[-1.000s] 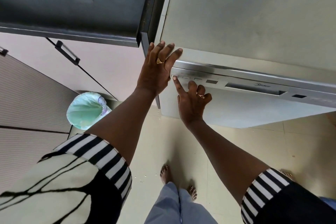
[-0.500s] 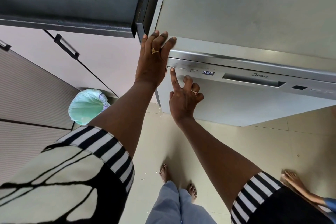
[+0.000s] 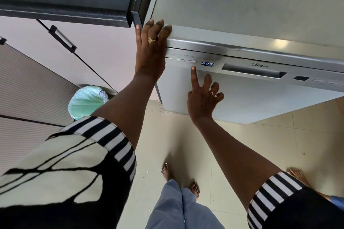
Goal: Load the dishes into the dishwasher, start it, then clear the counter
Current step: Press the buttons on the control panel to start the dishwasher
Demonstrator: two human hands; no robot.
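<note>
**Q:** Where does the dishwasher point(image 3: 242, 102) lie in the frame?

**A:** In the upper right. It is silver and its door is closed. The control panel point(image 3: 279, 77) runs across the top of the door. The dark counter point(image 3: 65, 13) adjoins it in the upper left.

**Q:** What does the panel show?

**A:** Three small buttons sit at its left end. Beside them a lit blue display point(image 3: 207, 63) reads 8:88. A recessed handle point(image 3: 253, 73) lies further right.

**Q:** How does the left hand point(image 3: 150, 55) lie?

**A:** Flat against the dishwasher's top left corner. The fingers are straight and close together, with the tips over the upper edge. They grip nothing. A gold ring point(image 3: 151, 40) is on one finger.

**Q:** And the right hand point(image 3: 202, 96)?

**A:** It is at centre frame, in front of the door. The index finger point(image 3: 194, 78) is extended upward. Its tip sits just below the third button point(image 3: 192, 62). The other fingers are spread and loosely bent, and the hand holds nothing. The tip may be touching the panel, but contact cannot be confirmed from this angle.

**Q:** What else is in view?

**A:** A bin with a pale green liner point(image 3: 85, 102) stands at centre left, below a pink cabinet door point(image 3: 93, 52). The lower half of the frame shows a cream tiled floor point(image 3: 242, 145).
</note>
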